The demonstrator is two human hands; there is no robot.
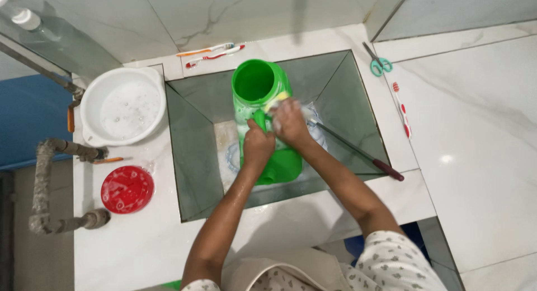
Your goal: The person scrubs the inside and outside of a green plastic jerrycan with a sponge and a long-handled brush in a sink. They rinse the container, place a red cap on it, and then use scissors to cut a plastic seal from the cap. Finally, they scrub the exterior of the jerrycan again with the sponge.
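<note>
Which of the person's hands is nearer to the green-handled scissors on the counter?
Right. The right hand is on the green jug's side towards the scissors; the left hand grips the jug's handle, lower and farther away.

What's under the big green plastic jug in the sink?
Under the green plastic jug shows wet sink floor and a dark-handled utensil poking out right. Anything directly beneath stays covered.

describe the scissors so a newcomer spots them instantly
Start at the sunken square sink in the white marble counter. Just past its far right corner lie the scissors, closed, with teal handles. The nearby toothbrush is red and white; nothing else there is teal.
</note>
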